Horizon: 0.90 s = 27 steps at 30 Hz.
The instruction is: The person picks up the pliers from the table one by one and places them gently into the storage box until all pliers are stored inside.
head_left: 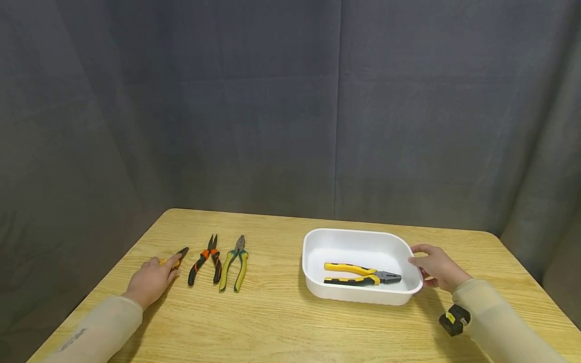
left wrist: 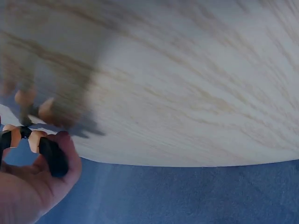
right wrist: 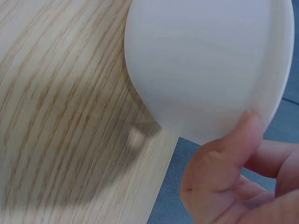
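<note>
At the left side of the table, my left hand (head_left: 152, 278) grips pliers (head_left: 183, 252) by their handles, the dark jaws pointing away from me. In the left wrist view these pliers (left wrist: 55, 156) have orange and black handles, with fingers curled about them. My right hand (head_left: 439, 267) pinches the right end of a white plastic tray (head_left: 358, 294), thumb over the rim and fingers outside. Inside the tray lie combination pliers (head_left: 383, 276) with yellow and black handles. The right wrist view shows the thumb (right wrist: 247, 128) against the tray wall (right wrist: 201, 70).
Right of my left hand lie long-nose pliers (head_left: 212, 247) with black and orange handles, handles spread. Beside them are pliers (head_left: 239, 246) with green-yellow handles. The wooden table (head_left: 272, 322) has rounded far corners, and a dark grey curtain (head_left: 254, 126) hangs behind it.
</note>
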Available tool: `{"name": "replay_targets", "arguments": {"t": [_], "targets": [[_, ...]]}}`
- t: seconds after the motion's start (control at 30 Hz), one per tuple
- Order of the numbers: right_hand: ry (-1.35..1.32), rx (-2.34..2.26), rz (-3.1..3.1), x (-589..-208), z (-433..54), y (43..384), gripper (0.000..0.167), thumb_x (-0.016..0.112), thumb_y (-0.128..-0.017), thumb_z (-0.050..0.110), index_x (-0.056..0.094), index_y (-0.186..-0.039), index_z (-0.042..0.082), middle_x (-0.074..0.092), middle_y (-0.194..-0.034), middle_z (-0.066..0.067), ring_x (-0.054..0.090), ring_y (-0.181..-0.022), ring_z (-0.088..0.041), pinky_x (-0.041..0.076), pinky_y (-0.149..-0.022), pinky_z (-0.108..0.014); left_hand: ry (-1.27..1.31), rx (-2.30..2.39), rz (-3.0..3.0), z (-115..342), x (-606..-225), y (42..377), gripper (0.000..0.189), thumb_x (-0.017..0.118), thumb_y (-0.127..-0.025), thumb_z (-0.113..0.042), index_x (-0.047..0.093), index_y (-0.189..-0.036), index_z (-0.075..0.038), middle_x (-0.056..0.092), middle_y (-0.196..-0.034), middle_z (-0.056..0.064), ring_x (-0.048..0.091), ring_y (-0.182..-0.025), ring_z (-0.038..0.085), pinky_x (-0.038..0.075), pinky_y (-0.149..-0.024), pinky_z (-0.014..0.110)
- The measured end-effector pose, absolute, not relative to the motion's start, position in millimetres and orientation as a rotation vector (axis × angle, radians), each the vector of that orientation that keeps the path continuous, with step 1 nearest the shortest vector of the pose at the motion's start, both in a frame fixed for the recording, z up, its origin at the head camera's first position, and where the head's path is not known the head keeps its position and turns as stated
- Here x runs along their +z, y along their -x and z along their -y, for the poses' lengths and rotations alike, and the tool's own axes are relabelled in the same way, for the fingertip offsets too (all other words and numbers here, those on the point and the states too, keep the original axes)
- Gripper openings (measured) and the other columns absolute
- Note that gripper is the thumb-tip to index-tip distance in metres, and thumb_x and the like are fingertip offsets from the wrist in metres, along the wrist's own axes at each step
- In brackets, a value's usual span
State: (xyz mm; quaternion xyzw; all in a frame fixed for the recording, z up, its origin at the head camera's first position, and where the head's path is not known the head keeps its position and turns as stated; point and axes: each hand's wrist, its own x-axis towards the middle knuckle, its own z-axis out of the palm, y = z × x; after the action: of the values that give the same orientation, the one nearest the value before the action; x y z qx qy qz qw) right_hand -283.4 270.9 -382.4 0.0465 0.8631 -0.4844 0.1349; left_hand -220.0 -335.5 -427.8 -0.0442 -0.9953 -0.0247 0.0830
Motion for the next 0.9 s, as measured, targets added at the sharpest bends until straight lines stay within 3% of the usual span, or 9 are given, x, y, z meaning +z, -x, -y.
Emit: {"name": "replay_targets", "arguments": {"t": [0.1, 0.27, 0.47, 0.9], "targets": [[-0.136, -1.404, -2.503, -382, -271, 283, 0.045, 0.048, -0.101, 0.008, 0.031, -0.138, -0.01, 0.051, -0.085, -0.011, 0.05, -0.069, -0.019, 0.047, -0.059, -0.03, 0.142, -0.047, 2.912, 334, -426, 218, 0.041, 0.061, -0.096, -0.026, 0.054, -0.131, -0.004, 0.052, -0.084, 0.028, 0.055, -0.065, 0.036, 0.047, -0.047, 0.043], [-0.122, -1.387, -2.511, -381, -272, 283, 0.046, 0.048, -0.101, 0.008, 0.03, -0.139, -0.011, 0.051, -0.086, -0.012, 0.05, -0.069, -0.019, 0.047, -0.059, -0.031, 0.195, 0.028, 2.808, 332, -421, 217, 0.032, 0.062, -0.096, -0.016, 0.056, -0.126, -0.009, 0.047, -0.073, 0.019, 0.044, -0.047, 0.023, 0.041, -0.039, 0.034], [-0.11, -1.361, -2.511, -380, -271, 283, 0.047, 0.047, -0.101, 0.009, 0.029, -0.14, -0.011, 0.052, -0.091, -0.015, 0.051, -0.071, -0.02, 0.047, -0.06, -0.032, 0.21, 0.027, 2.813, 328, -414, 214, 0.037, 0.065, -0.093, -0.01, 0.055, -0.128, -0.014, 0.051, -0.088, 0.026, 0.045, -0.053, 0.025, 0.04, -0.04, 0.034], [-0.105, -1.355, -2.502, -381, -272, 284, 0.048, 0.047, -0.102, 0.009, 0.028, -0.14, -0.012, 0.053, -0.091, -0.016, 0.052, -0.07, -0.021, 0.05, -0.06, -0.031, 0.294, 0.068, 2.658, 316, -395, 210, 0.031, 0.068, -0.091, -0.012, 0.065, -0.121, -0.017, 0.056, -0.087, 0.025, 0.048, -0.055, 0.027, 0.039, -0.038, 0.034]]}}
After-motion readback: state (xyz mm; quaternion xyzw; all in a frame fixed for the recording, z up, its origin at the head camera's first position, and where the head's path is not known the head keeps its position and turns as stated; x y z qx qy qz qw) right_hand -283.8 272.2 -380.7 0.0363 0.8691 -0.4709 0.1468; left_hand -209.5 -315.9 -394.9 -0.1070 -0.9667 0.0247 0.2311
